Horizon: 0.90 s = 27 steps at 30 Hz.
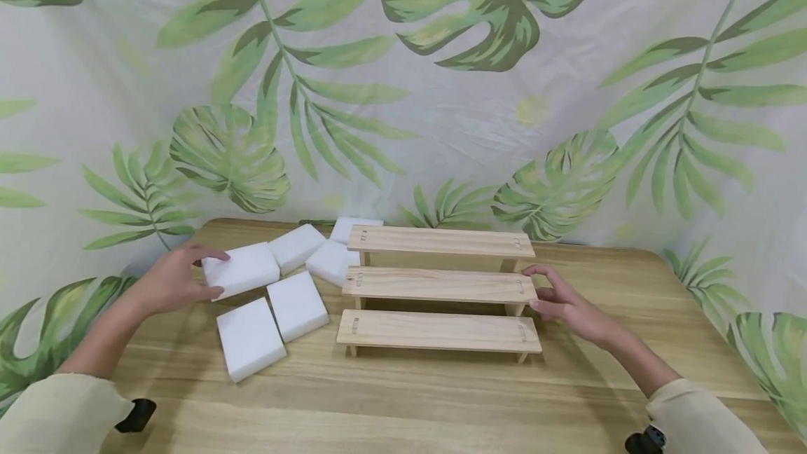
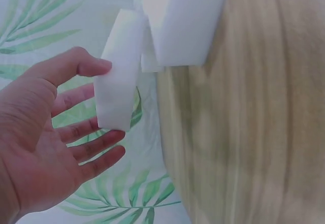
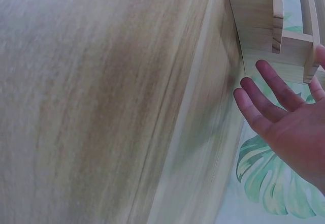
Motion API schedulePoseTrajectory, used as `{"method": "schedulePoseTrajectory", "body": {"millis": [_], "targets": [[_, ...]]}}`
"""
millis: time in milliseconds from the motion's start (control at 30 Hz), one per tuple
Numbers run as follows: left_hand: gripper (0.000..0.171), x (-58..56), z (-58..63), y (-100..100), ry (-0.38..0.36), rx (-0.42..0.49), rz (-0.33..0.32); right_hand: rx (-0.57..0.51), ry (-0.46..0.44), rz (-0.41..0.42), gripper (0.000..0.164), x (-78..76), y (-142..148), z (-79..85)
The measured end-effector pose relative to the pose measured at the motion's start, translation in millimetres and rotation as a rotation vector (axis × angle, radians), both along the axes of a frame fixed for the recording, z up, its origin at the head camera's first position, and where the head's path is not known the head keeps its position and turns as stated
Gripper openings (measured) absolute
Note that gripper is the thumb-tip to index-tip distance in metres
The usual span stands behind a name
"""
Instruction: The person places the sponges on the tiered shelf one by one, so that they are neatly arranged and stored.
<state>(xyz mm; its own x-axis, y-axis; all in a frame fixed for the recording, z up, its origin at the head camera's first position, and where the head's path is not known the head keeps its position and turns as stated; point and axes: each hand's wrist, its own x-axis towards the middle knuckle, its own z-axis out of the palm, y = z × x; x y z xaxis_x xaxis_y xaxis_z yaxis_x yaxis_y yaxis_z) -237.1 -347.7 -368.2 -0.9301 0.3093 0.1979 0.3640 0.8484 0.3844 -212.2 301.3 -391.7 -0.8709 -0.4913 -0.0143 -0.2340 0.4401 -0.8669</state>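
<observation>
My left hand point(image 1: 173, 279) pinches the left end of a white, foam-like rectangular block point(image 1: 242, 268), thumb at the near side and fingers at the far side. In the left wrist view the thumb presses one face of this block point(image 2: 119, 71), and the lower fingers stay extended. A pale three-step wooden display stand point(image 1: 438, 286) stands right of the blocks. The right hand point(image 1: 576, 310) holds the right end of its middle step between thumb and index finger. The right wrist view shows its other fingers point(image 3: 271, 79) spread beside the stand's side panels point(image 3: 254, 18).
Several more white blocks lie flat left of the stand, among them a near one point(image 1: 251, 338) and a tilted one point(image 1: 296, 247). Some touch the stand's left side. A wooden table point(image 1: 403, 412) bears everything, with a leaf-patterned curtain point(image 1: 454, 125) behind it.
</observation>
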Motion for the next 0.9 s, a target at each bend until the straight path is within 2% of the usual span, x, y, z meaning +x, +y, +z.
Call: {"method": "schedulePoseTrajectory", "body": {"millis": [200,667,900], "targets": [[0.052,-1.0,7.5,7,0.023,0.015,-0.018,-0.009,-0.011,-0.006,0.05,-0.1,-1,0.6],[0.05,0.5,24.2,44,0.085,0.07,-0.087,-0.047,-0.028,-0.006,0.05,2.0,-4,0.5],[0.048,2.6,33.9,58,0.071,0.086,-0.082,-0.067,-0.042,-0.005,0.051,1.6,-5,0.0]]}}
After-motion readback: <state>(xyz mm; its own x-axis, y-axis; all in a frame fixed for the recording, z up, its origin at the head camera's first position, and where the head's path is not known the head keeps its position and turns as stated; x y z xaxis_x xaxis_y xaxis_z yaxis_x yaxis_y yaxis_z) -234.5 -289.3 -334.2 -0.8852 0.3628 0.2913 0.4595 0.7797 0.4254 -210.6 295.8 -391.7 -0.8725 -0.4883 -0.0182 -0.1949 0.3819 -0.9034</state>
